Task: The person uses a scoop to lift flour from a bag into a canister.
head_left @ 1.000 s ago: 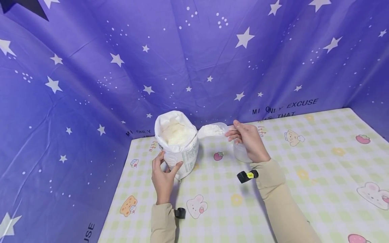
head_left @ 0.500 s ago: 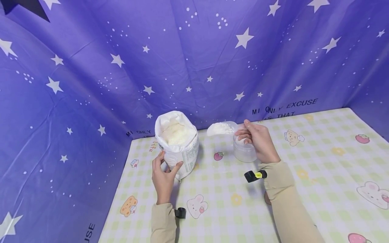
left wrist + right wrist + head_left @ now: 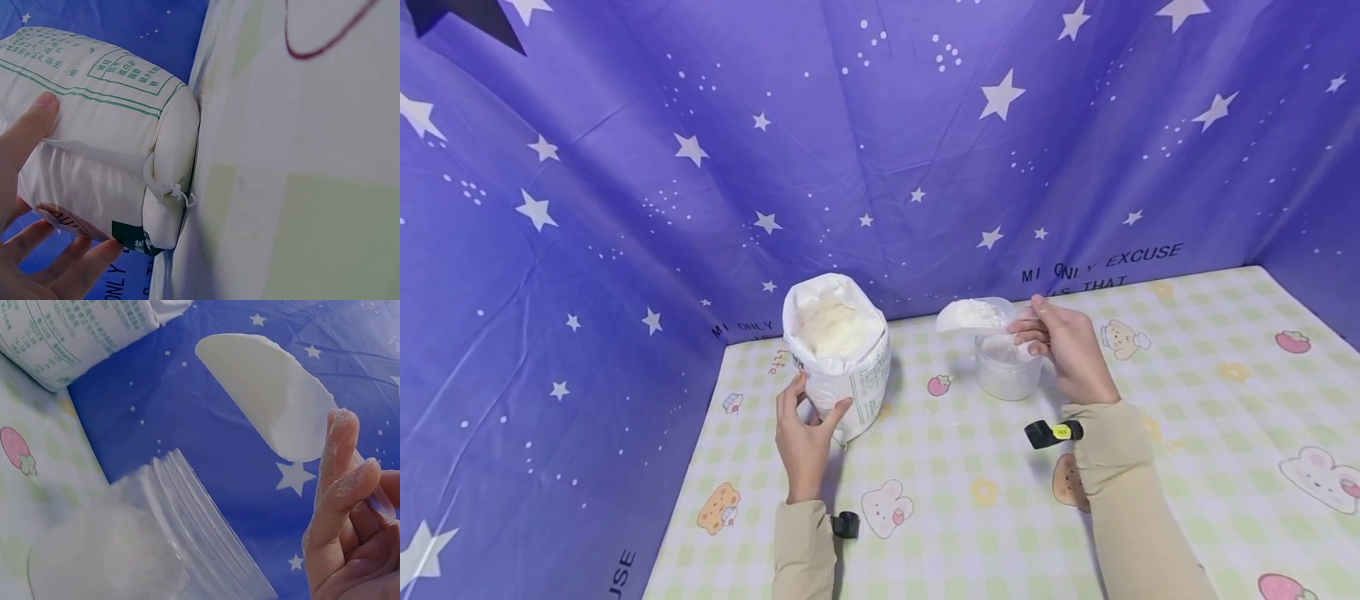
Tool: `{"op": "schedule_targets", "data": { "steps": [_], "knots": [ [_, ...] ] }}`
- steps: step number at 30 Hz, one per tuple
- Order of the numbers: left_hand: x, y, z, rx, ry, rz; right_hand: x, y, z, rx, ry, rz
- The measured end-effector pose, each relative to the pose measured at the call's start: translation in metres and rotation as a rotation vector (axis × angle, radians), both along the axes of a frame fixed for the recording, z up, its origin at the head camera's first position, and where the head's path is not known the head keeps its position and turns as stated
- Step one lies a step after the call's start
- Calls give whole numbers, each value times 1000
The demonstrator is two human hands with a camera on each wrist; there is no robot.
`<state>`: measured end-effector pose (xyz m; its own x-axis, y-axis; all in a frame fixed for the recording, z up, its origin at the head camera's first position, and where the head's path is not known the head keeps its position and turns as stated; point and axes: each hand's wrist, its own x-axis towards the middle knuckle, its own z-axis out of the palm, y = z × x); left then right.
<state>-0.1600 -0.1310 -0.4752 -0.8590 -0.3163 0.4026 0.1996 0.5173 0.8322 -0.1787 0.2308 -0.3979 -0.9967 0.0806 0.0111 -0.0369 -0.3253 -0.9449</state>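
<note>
Two grips: my right fingers (image 3: pixel 342 437) pinch the scoop (image 3: pixel 269 394), likely light and stiff, by its end; left fingers (image 3: pixel 37 122) clasp the probably soft, heavy bag (image 3: pixel 867 385) low.

Checked tablecloth (image 3: pixel 925 454) carries white bag (image 3: pixel 865 387), clear jar (image 3: pixel 1006 382).

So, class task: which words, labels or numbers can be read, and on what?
"MI ONLY EXCUSE": purple curtain, right.
"THAT": curtain, just below.
"MI ONLY": curtain, left.
"USE": curtain, lower left.
"life": tablecloth, left.
"项目", "脂肪": white bag.
Too small or blurred: remaining bag print, yellow tag.
</note>
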Motion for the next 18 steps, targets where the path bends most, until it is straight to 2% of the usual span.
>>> {"op": "schedule_targets", "data": {
  "steps": [6, 13, 18],
  "knots": [
    [1, 1, 2, -16, -3, 18, 2, 11, -3, -13, -1, -15],
    [1, 1, 1, -13, 16, 6, 7, 20, -6, 0, -1, -39],
    [1, 1, 0, -9, 7, 9, 10, 27, -8, -32, -9, -54]
  ]
}}
